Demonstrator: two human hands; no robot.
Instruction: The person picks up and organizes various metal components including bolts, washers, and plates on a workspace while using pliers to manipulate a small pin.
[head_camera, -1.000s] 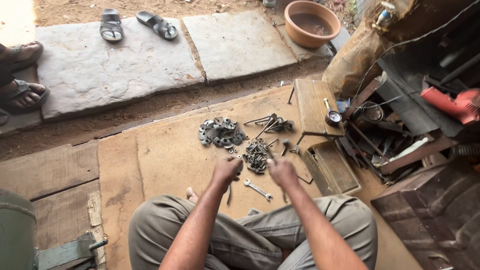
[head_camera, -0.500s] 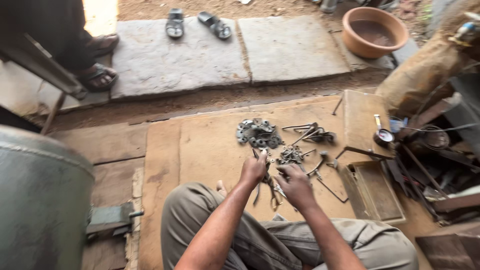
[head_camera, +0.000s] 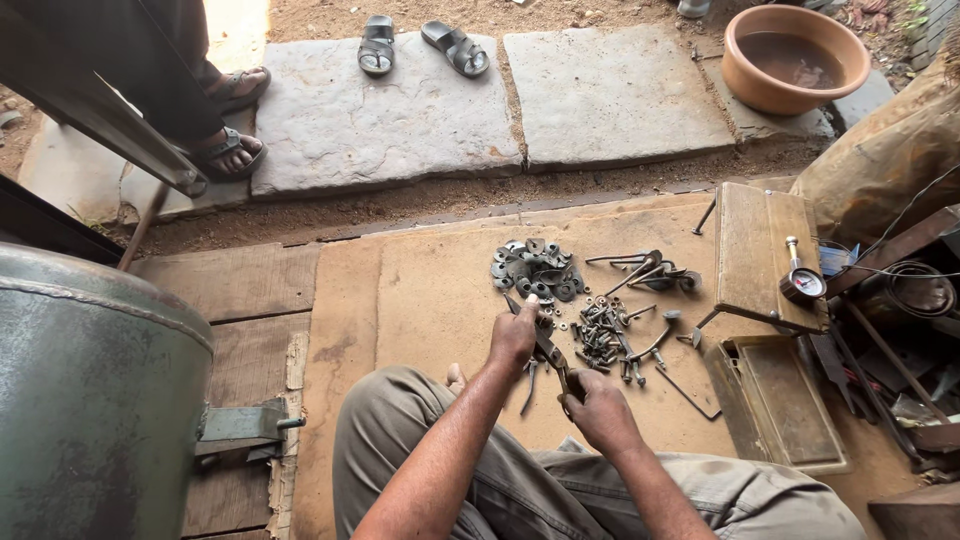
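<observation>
The person sits cross-legged on a tan board mat (head_camera: 430, 300) with both hands closed on one long, dark metal hand tool (head_camera: 545, 350), which slants just in front of the knees. The left hand (head_camera: 515, 335) grips its upper end and the right hand (head_camera: 597, 408) wraps its lower end, fingers curled tight. The tool looks stiff, fairly heavy and perhaps greasy, so a grip at both ends, as here, seems the surest hold. Just beyond the tool lies a heap of dull grey washers and rings (head_camera: 537, 268), and to the right of the tool a scatter of bolts and nuts (head_camera: 605, 335), small and likely to roll. Farther right of the tool, a shallow rectangular metal tray (head_camera: 790, 405) appears empty, and a small round pressure gauge (head_camera: 802, 283) rests on a wooden board. Far beyond the tool, a terracotta basin (head_camera: 795, 55) holds murky water.
</observation>
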